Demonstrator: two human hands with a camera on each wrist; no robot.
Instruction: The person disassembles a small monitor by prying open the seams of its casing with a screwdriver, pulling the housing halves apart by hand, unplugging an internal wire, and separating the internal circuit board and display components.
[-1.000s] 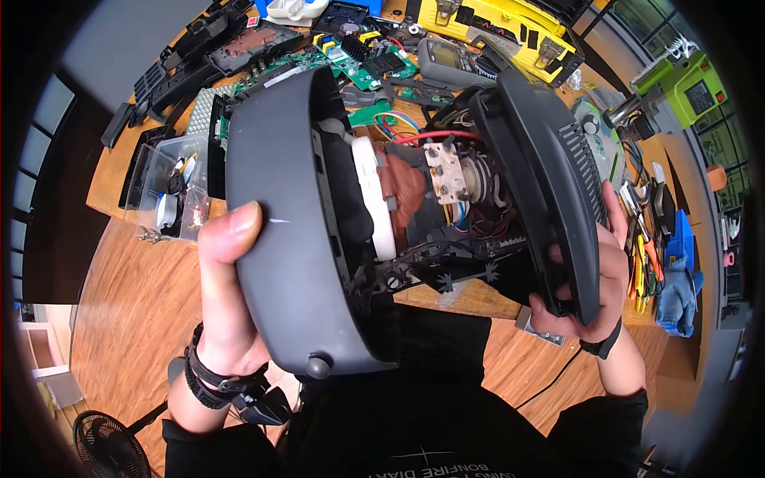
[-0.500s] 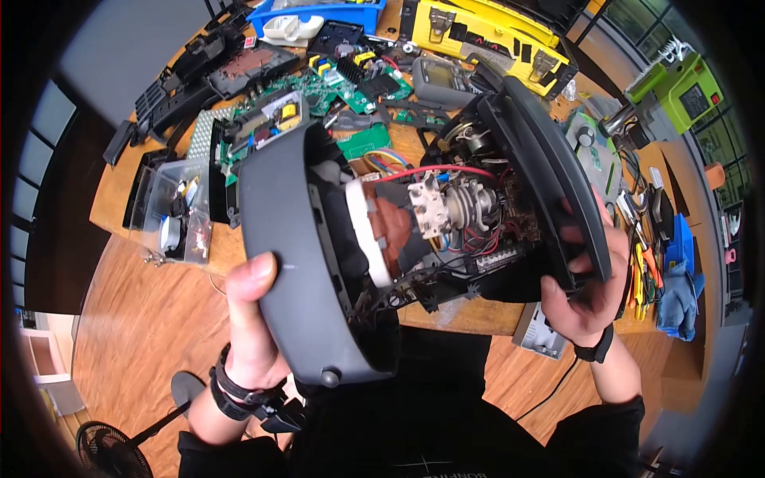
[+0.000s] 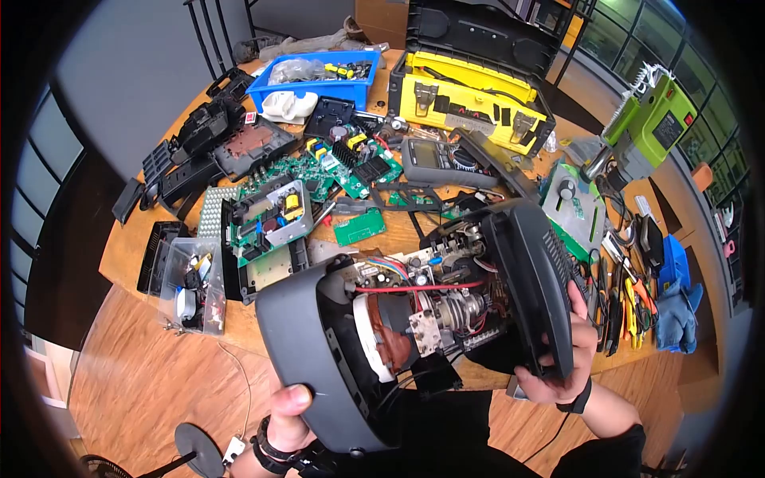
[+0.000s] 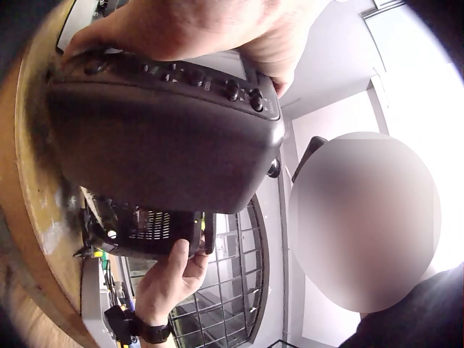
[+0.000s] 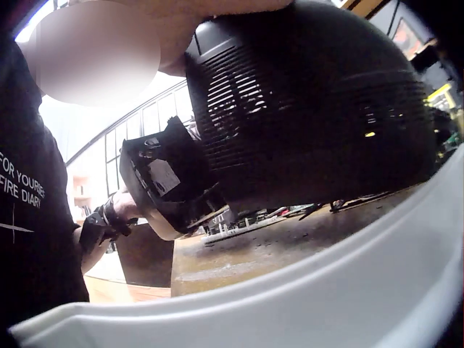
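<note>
A black device housing stands split in two near the table's front edge, its front shell (image 3: 319, 358) at left and vented rear shell (image 3: 530, 291) at right. Between them show a tube with a white ring (image 3: 371, 338), a red wire (image 3: 422, 287) and a circuit board. My left hand (image 3: 288, 418) grips the front shell, thumb on its outer side; knobs (image 4: 230, 90) line that shell in the left wrist view. My right hand (image 3: 562, 362) holds the rear shell by its lower edge, fingers curled round it. Slats (image 5: 239, 90) fill the rear shell's side in the right wrist view.
Behind the device lie green circuit boards (image 3: 360, 229), a multimeter (image 3: 446, 163), a blue bin (image 3: 366, 88) and a yellow toolbox (image 3: 470, 111). At left is a clear box (image 3: 191, 287); at right, hand tools (image 3: 633, 307) and a green tool (image 3: 665, 127).
Both hands have lowered the device toward the table's front edge, and its inner board shows more. The head view has tilted up, bringing the blue bin and toolbox further into sight.
</note>
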